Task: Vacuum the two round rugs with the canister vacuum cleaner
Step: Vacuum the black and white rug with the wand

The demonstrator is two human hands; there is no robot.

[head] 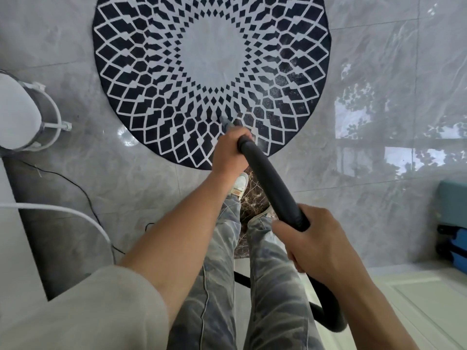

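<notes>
Left hand: your left hand (228, 154) reaches forward, its grip closed round the front end of the hose, just behind the nozzle.
Right hand: your right hand (321, 245) sits nearer your body, its grip wrapped round the same hose further back.
Hose: the black hose (267, 178) runs straight between your two hands, then loops down behind your right wrist and curves back toward your legs.
Nozzle: the grey nozzle (225, 121) pokes out past your left fingers and touches the rug; its tip is slightly blurred.
Round rug: the round rug (151, 72), black with a white diamond lattice and a pale centre, lies flat on the floor ahead of you. The nozzle meets it between the pale centre and the near edge.
Underfoot: a dark mottled mat (252, 195) shows around your shoes; your legs hide most of it, so you cannot tell its shape.
Floor: glossy grey marble-look floor (379, 59), with a window reflection on your right.
Left edge: a white rounded object in a wire stand (15, 114), with a thin black cable (75, 184) trailing near it.
Right edge: a blue suitcase (452, 246).
</notes>
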